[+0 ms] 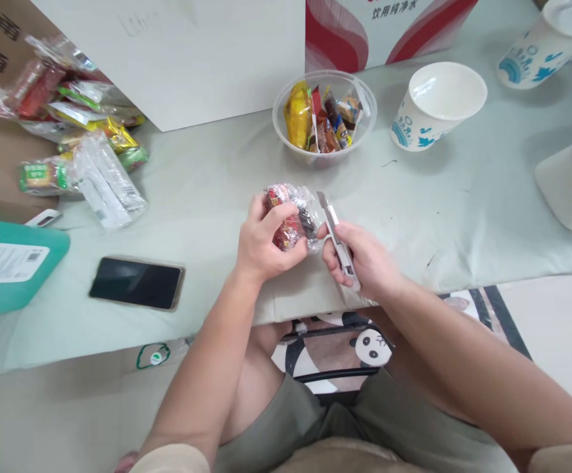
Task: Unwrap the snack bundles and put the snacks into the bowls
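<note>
My left hand (269, 240) is closed around a clear plastic snack packet (288, 223) with red printed contents and something dark at its right end. In my right hand (365, 256) is a white utility knife (339, 246), its blade out and pointing up and to the left. The blade is close to the packet's right end; whether it touches the plastic I cannot tell. Behind the packet stands a clear plastic bowl (325, 154) holding several wrapped snacks, among them a yellow packet (298, 117).
Left lie a phone (137, 283), a teal package (20, 263) and a pile of wrapped snacks (89, 141) against a cardboard box (0, 151). At the back stand a white box (207, 59) and a red-and-white carton (384, 29). White paper cups (438, 108) are at the right.
</note>
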{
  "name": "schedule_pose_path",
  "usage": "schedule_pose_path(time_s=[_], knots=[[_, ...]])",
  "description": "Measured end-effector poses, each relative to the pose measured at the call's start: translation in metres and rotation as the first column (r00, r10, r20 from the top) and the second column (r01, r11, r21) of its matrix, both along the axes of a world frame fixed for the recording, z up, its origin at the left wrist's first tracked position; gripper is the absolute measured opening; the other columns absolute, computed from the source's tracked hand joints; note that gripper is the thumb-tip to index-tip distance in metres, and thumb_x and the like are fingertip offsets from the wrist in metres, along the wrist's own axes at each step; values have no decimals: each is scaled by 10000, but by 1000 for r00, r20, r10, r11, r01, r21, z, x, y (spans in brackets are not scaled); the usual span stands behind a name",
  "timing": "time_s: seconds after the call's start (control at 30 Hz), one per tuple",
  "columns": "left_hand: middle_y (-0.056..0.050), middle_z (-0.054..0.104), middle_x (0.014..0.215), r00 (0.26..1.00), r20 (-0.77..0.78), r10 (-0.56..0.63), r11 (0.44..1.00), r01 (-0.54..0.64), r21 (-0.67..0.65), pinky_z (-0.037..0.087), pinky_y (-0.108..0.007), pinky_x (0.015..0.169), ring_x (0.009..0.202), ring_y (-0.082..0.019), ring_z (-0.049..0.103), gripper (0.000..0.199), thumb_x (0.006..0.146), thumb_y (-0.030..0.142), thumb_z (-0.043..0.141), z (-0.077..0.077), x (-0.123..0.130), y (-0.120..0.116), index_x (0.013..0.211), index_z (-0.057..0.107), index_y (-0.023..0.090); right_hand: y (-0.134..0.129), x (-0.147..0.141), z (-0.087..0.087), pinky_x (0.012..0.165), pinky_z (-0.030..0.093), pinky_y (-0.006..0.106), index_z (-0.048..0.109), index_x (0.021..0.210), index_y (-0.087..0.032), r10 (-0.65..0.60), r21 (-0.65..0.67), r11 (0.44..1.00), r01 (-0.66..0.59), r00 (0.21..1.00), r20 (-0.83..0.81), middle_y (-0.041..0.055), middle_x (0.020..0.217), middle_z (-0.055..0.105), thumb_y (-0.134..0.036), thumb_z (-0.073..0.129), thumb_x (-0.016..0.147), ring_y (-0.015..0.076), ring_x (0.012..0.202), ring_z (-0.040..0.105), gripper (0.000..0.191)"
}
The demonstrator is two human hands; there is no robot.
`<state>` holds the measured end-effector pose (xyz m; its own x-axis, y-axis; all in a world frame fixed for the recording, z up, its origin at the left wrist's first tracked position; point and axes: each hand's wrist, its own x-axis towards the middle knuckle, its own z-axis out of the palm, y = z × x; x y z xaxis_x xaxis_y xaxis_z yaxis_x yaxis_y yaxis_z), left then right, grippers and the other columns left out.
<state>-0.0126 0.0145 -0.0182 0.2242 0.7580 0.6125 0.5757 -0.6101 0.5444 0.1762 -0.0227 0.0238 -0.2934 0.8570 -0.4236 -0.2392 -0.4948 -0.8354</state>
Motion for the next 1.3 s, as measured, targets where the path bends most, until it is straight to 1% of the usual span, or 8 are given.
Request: schedule_pose_path(time_s=[0.1,0.23,0.5,0.67,0.77,0.9,1.2,1.3], knots=[[-65,551,1107,999,21,-36,999,36,2,539,-367,783,946,-243,601,433,646,303,753,-2,2,0,1067,656,284,-3,-3,4,333,289,201,533,925,-225,34,-76,996,-37,999,-38,-67,483,559,-533,569,851,101,341,457,319],[-68,542,1112,999,8,-41,999,42,-35,527,-373,774,913,-239,581,455,606,293,768,-4,5,-1,1051,672,285,-2,-2,6,341,306,199,544,877,-224,-10,-77,997,8,999,-32,-60,446,542,-537,519,895,97,320,430,314],[-75,530,1097,996,10,-91,996,91,6,502,-362,756,907,-243,564,437,622,338,786,-7,8,-2,1035,657,276,0,-2,12,310,290,171,609,768,-178,8,-184,983,3,998,57,-19,451,555,-364,503,931,79,316,439,269],[-92,509,1156,995,59,-83,985,91,-147,516,-388,835,1038,-292,574,460,633,429,811,-10,5,-3,1020,622,265,-4,0,16,294,279,165,605,726,-179,29,-250,968,-15,998,54,-22,445,547,-364,552,913,70,303,415,269],[-95,506,1172,998,40,-47,981,54,-186,528,-400,850,1090,-314,570,460,629,454,809,-10,4,-2,996,609,263,-8,-1,16,293,280,165,602,725,-183,50,-267,963,-34,998,50,-23,447,552,-381,559,902,70,303,416,269],[-90,502,1128,999,51,16,990,-9,-142,530,-417,866,1093,-322,559,460,603,441,803,-10,4,0,981,609,265,-13,-2,12,293,282,168,603,736,-189,67,-257,965,-53,997,47,-34,442,545,-396,574,870,71,304,414,248],[-86,475,1112,991,126,48,993,-34,-115,494,-498,992,1171,-349,518,477,637,461,784,-10,-8,8,1018,584,257,-20,-11,3,318,317,165,605,772,-192,149,-232,964,-130,986,71,-35,482,573,-420,606,863,79,349,478,246],[-77,484,1086,988,108,110,990,-99,-101,469,-537,1037,1167,-345,520,457,667,460,774,-10,-14,8,1030,587,256,-21,-13,2,320,325,160,602,774,-190,175,-245,958,-151,982,78,-36,482,572,-410,606,861,80,352,487,237]])
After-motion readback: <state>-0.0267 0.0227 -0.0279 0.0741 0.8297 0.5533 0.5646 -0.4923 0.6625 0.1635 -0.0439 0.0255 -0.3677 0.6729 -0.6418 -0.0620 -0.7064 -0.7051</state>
